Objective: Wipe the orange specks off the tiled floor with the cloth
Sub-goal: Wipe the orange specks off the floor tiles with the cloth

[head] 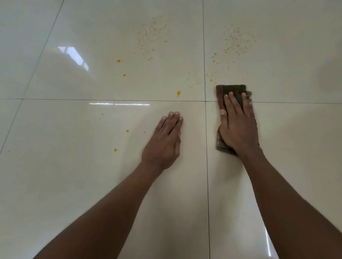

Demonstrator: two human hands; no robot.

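The folded dark brown cloth [232,91] lies flat on the tiled floor [78,183], right of centre, its long axis running away from the person and leaning slightly left at the far end. Its far short edge points at the nearest orange specks [209,78], which sit just beyond it. The cloth straddles the horizontal grout line [106,100], just right of where it crosses the vertical grout line [207,153].

The right hand [238,125] presses down on the cloth, its grip flat: fingers straight and close together, thumb along the cloth's left edge. The left hand [166,141] rests palm-down on bare tile just left of the vertical grout line, fingers straight and pressed together, holding nothing.

The floor is glossy cream tile in large squares, with bright window reflections [73,55]. Fine orange specks scatter in two faint patches farther out, one on each side of the vertical line, and larger orange drops [178,93] dot the tiles to the left of the left hand.
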